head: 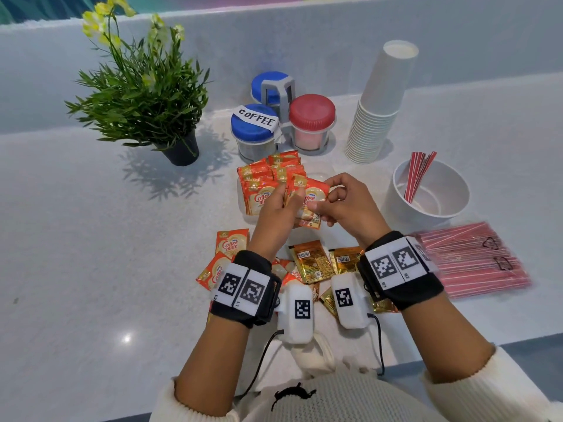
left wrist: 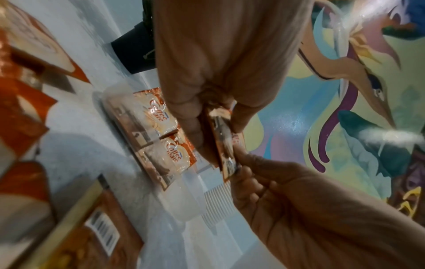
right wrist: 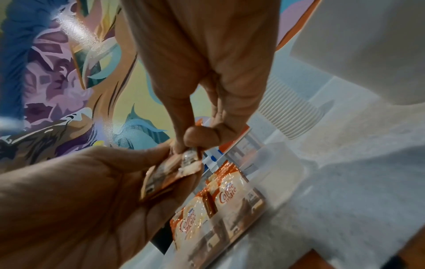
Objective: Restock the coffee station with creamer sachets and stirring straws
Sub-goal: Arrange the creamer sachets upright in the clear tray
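Observation:
Orange Coffee-mate creamer sachets [head: 259, 184] stand packed in a clear tray [head: 321, 172] at mid-counter. Just above and in front of the tray, my left hand [head: 286, 199] grips a small bunch of sachets [left wrist: 222, 151]. My right hand [head: 323, 205] pinches one sachet [head: 315, 193] of that bunch between thumb and forefinger [right wrist: 190, 154]. More loose sachets [head: 231, 243] lie on the counter near my wrists, some face down and gold [head: 307, 261]. A few red stirring straws [head: 419, 173] lean in a white bowl [head: 457, 193] to the right. A wrapped pack of straws [head: 472, 258] lies in front of the bowl.
Behind the tray stand lidded jars, one blue-lidded and labelled COFFEE [head: 254, 129], one red-lidded [head: 311, 120]. A stack of white paper cups [head: 380, 105] rises at the back right. A potted plant [head: 143, 92] stands at the back left. A raised ledge runs behind the counter.

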